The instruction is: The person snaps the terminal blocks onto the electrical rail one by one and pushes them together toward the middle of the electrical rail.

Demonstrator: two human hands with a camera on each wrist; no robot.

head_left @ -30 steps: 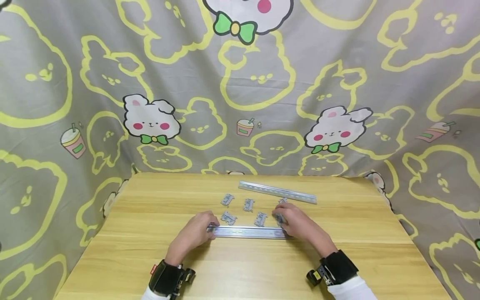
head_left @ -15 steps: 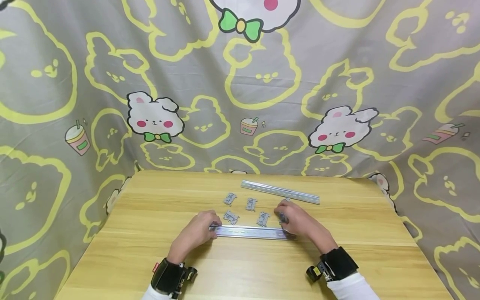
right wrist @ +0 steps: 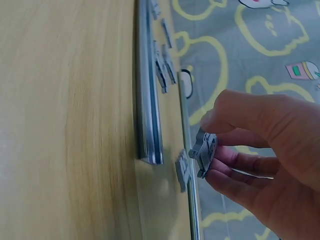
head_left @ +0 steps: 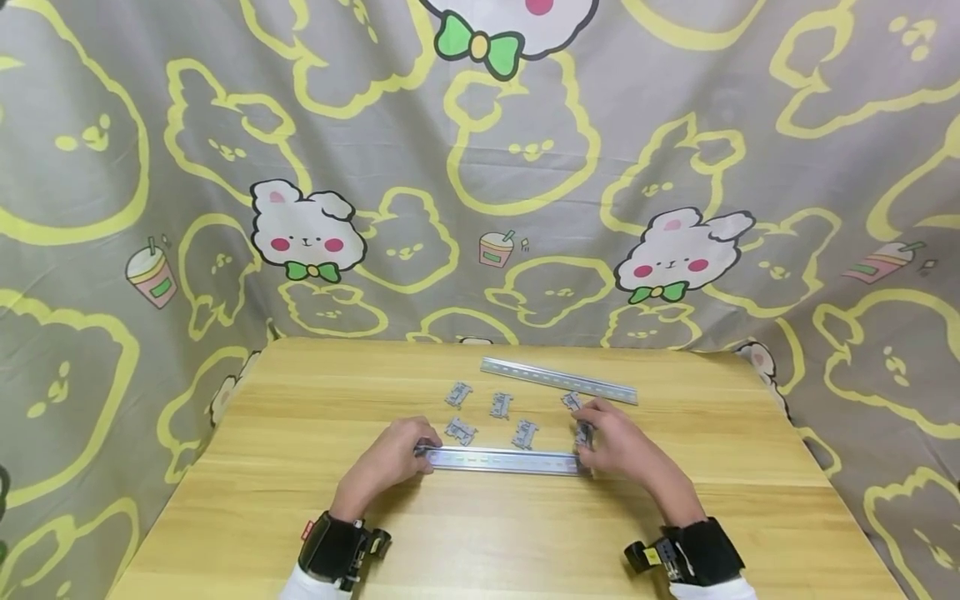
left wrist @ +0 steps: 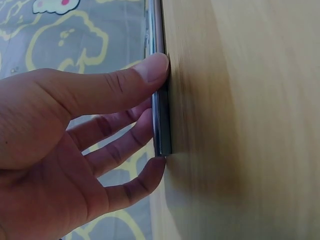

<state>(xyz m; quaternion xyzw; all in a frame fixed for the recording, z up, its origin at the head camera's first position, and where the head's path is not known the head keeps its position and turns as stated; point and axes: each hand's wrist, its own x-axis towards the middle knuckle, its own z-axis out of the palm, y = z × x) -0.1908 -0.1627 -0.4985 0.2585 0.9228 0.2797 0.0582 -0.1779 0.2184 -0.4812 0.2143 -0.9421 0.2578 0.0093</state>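
Steadying the near rail (head_left: 502, 460) on the table (head_left: 480, 542), the left hand (head_left: 396, 452) is gripping one end while the right hand (head_left: 615, 438) is pinching a block (right wrist: 204, 151) near the other, ideally without nudging the rail.

Grey cloth (head_left: 517, 158), printed with yellow animal outlines (head_left: 498, 209) and white rabbit heads (head_left: 303, 229), hangs in folds far, left and right. Soft sheen lies on the wood-grained desk's near half (head_left: 495, 533).
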